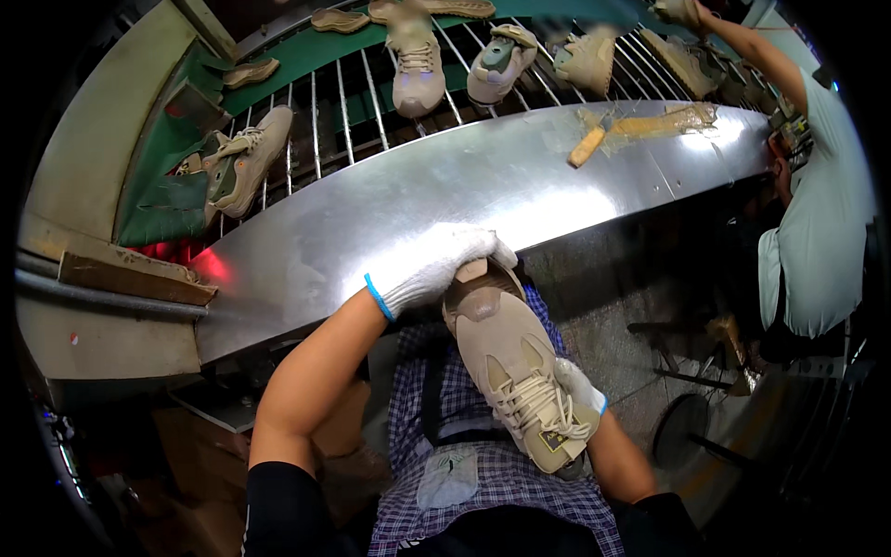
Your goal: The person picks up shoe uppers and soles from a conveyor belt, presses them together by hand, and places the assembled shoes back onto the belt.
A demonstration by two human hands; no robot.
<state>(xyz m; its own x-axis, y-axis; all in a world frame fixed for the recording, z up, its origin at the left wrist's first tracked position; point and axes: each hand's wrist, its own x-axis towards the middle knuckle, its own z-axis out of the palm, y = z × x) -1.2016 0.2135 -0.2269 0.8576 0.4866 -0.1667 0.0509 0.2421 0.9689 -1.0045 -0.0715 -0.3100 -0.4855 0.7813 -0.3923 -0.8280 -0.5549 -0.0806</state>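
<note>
A beige lace-up sneaker (509, 348) is held over my lap, its toe pointing up toward the metal ledge and its heel end toward me. My left hand (450, 265), in a white knit glove with a blue cuff, closes round the toe end. There a curved sole edge (504, 276) shows beyond the upper, but I cannot tell whether the two are joined. My right hand (580, 387), gloved the same way, grips the sneaker's right side beside the laces; its fingers underneath are partly hidden.
Beyond a shiny metal ledge (390, 206), a roller rack carries several beige shoes (418, 74) and loose soles (340, 20). A wooden-handled tool (589, 144) lies on the ledge by brown residue. A co-worker in a pale shirt (821, 223) reaches over the rack at right.
</note>
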